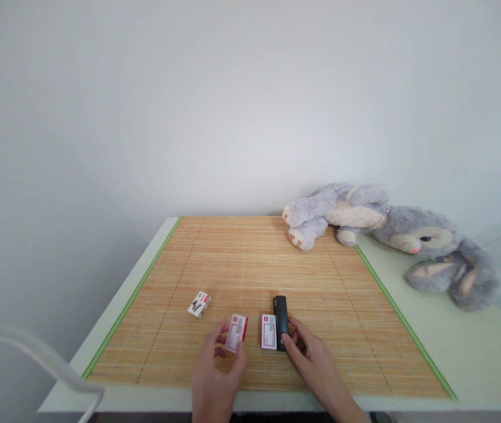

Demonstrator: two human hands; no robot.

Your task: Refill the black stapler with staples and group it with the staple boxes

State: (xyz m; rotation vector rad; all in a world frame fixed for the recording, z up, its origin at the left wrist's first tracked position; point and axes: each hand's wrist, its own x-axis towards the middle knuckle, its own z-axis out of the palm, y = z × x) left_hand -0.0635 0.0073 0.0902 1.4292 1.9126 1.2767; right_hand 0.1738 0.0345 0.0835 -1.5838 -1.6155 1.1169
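My left hand (216,370) pinches a small white and red box (236,332) between thumb and fingers, lifted just above the bamboo mat (241,258). A second white and red box (269,332) lies flat on the mat beside a black stapler (281,314). My right hand (310,358) rests its fingertips on the near end of the stapler, fingers curled around it. A third small box (200,304) lies further left on the mat, apart from both hands.
A grey plush rabbit (391,235) lies at the back right, partly on the mat and partly on the pale table (453,341). A white curved bar (47,358) crosses the lower left. The wall stands right behind the table.
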